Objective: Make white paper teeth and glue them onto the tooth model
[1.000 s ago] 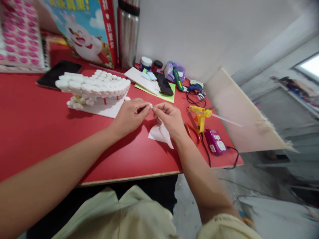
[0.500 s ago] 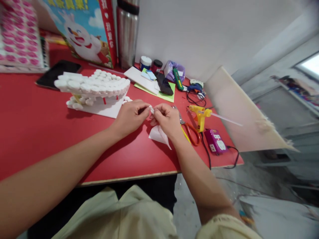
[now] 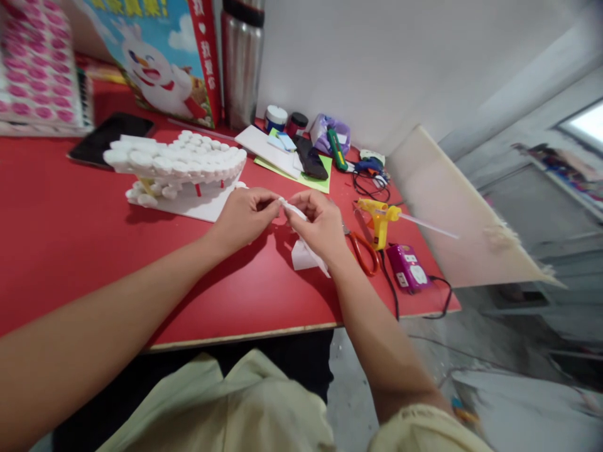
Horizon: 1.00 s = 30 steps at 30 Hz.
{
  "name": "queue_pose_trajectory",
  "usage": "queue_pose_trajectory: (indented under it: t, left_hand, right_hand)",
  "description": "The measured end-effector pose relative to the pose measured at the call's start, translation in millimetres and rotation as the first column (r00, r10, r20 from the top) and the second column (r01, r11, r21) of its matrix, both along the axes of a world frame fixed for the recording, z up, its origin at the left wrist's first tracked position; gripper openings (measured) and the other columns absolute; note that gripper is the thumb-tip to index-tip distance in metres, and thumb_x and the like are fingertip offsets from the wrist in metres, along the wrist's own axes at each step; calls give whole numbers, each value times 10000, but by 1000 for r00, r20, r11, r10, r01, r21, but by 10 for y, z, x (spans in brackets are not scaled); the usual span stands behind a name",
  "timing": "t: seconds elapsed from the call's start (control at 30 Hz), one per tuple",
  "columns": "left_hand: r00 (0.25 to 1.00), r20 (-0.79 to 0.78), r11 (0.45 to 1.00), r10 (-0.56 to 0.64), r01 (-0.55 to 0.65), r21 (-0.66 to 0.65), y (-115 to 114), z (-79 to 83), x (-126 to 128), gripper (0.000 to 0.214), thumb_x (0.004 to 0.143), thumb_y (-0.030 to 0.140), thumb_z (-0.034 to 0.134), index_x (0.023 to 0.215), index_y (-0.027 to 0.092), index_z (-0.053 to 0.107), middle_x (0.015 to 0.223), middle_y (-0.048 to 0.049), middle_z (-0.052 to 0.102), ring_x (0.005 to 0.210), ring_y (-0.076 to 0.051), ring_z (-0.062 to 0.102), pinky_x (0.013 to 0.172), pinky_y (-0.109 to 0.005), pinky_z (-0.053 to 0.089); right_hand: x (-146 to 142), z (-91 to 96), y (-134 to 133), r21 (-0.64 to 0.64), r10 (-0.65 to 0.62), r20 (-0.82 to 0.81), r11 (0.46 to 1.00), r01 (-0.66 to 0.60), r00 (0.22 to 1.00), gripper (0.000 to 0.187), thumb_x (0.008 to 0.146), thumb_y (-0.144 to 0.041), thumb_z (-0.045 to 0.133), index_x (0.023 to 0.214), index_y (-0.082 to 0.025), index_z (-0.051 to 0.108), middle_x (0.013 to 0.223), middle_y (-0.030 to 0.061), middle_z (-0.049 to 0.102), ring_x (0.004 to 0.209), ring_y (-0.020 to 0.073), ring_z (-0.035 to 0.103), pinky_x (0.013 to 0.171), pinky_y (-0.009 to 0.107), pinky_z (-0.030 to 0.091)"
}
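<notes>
In the head view, the left hand (image 3: pixel 245 216) pinches the tip of some thin white paper (image 3: pixel 296 212) above the red table (image 3: pixel 230 307); the right hand (image 3: pixel 323 226) has its fingers closed along it. A longer strip shows than half a second ago, and the lower flap has shifted right. Lids cover the white-capped jar (image 3: pixel 276 118) and black-capped jar (image 3: pixel 297 123), hiding their contents.

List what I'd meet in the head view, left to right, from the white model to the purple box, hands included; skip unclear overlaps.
White model → left hand → right hand → orange handles → purple box.
</notes>
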State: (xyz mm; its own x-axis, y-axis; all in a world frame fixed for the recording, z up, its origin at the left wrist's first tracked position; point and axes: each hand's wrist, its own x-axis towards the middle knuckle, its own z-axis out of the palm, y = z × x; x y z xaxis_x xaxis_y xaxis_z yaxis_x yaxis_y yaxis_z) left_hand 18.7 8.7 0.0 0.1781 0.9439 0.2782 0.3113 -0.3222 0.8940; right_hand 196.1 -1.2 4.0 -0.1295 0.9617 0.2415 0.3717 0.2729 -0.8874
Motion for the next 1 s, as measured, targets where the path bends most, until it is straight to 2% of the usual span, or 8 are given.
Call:
queue_pose_trajectory:
  t: [0.1,0.2,0.33,0.43,0.5,0.6,0.67,1.0]
  left_hand:
    - [999,23,999,-22,23,-33,-21,19,24,249,871,292,607,664,173,677,529,13,592,514,-116,503,511,-238,375]
    - [990,135,981,-44,68,-183,-36,34,44,271,877,326,615,661,170,668,492,21,552,427,-101,448,437,-236,346]
    - [973,231,951,-22,92,-296,-31,48,41,269,867,346,659,672,161,676,502,16,549,397,-90,424,400,-236,322]
    - [979,202,956,-10,68,-285,-14,47,17,274,879,338,654,670,163,677,497,16,546,389,-87,421,400,-239,318]
    - [987,161,963,-18,60,-263,-8,38,1,276,893,327,630,675,166,679,499,14,554,385,-92,433,398,-241,324]
    - [994,102,974,-39,60,-220,-11,20,-5,265,902,336,603,719,169,698,515,9,579,374,-106,448,379,-249,322]
    - [995,77,982,-56,69,-177,-19,13,2,253,899,332,596,738,169,705,534,6,598,386,-111,461,388,-254,332]
    - [998,-46,998,-43,41,-38,-14,14,-2,295,901,313,560,664,174,667,526,-1,584,490,-125,486,503,-265,345]
  right_hand:
    - [0,-33,-16,43,-24,69,999,21,997,69,918,-293,668,891,-232,652,713,-20,687,624,140,620,628,269,458]
    - [0,-35,-45,76,-75,93,995,68,993,69,946,-318,627,952,-251,641,689,-30,667,574,145,595,610,279,444]
    - [14,-1,-65,127,-29,132,992,12,991,63,949,-283,617,986,-264,664,643,-54,619,532,126,535,625,281,431]
    - [35,25,-24,68,47,77,996,-52,996,55,899,-303,690,910,-249,694,642,-48,600,563,122,520,608,273,424]
    - [45,29,21,-89,39,-132,995,-51,990,158,893,-399,708,885,-247,663,700,-36,636,589,126,572,600,269,465]
    - [49,11,77,-398,-34,-443,903,-163,896,311,886,-543,702,944,-253,607,726,-34,667,573,150,652,582,301,550]
    - [46,-7,89,-490,-32,-514,831,-263,857,386,838,-555,764,1000,-245,601,709,-39,684,535,156,663,554,315,575]
    - [-17,35,17,-393,-54,-457,908,-147,888,391,699,-405,925,847,-188,635,711,0,757,516,119,678,503,227,557]
